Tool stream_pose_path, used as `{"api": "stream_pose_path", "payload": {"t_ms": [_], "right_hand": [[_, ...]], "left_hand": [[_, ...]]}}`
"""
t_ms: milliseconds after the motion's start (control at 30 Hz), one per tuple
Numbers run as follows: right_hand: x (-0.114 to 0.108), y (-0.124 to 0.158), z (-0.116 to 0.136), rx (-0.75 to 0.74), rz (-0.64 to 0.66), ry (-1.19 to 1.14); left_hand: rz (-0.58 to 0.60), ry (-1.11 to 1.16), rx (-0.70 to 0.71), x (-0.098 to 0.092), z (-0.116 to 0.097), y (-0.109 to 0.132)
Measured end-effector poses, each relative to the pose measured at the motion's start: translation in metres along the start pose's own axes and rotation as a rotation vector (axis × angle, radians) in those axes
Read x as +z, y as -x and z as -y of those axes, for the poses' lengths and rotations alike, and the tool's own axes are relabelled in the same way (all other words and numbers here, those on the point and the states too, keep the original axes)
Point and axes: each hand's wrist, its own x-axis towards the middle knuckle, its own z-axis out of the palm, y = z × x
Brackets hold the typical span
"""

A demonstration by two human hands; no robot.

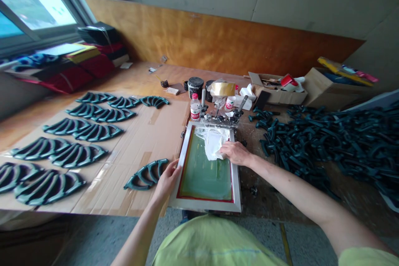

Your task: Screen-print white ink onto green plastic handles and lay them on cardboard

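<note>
A silk-screen frame (pixel 236 174) with green mesh lies on the table in front of me, its far end at a metal clamp (pixel 218 121). My right hand (pixel 237 153) is closed on the edge of a white, ink-smeared scraper (pixel 213 143) over the upper part of the mesh. Wet white ink (pixel 202 132) surrounds the scraper. At the left rail, my left hand (pixel 168 178) grips the frame's edge, its fingertips partly hidden. Just left of that hand, a dark green slatted curved piece (pixel 145 174) rests on the cardboard (pixel 124 195).
Rows of similar green pieces (pixel 77 153) cover the cardboard's left side. On the right lies a big heap of dark green parts (pixel 305 141). Behind the clamp stand a red-labelled bottle (pixel 195 108), a black tub (pixel 195 86), a tape roll (pixel 222 89) and an open carton (pixel 280 96).
</note>
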Motion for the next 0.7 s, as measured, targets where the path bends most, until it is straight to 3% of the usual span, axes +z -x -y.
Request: {"api": "stream_pose_path", "payload": {"t_ms": [67,133,233,367,467,700], "right_hand": [[-0.008,-0.006,0.000,0.022,0.006,-0.005],[-0.005,-0.015,0.002,0.095,-0.084,0.007],[0.017,-0.016,0.012,0.110,-0.224,0.037],[0.036,0.005,0.020,0.010,-0.231,-0.007],[0.022,0.003,0.011,0.023,-0.211,-0.081],[-0.025,-0.069,-0.035,0.334,-0.289,-0.082]], "left_hand": [[-0.001,-0.021,0.002,0.000,-0.001,0.001],[-0.002,-0.040,0.002,0.000,-0.002,0.001],[-0.003,-0.018,-0.005,0.000,-0.003,0.002],[0.001,0.044,-0.013,-0.001,-0.005,0.003],[0.002,0.080,-0.038,-0.001,-0.010,0.005],[-0.043,0.148,-0.015,-0.007,-0.054,0.019]]}}
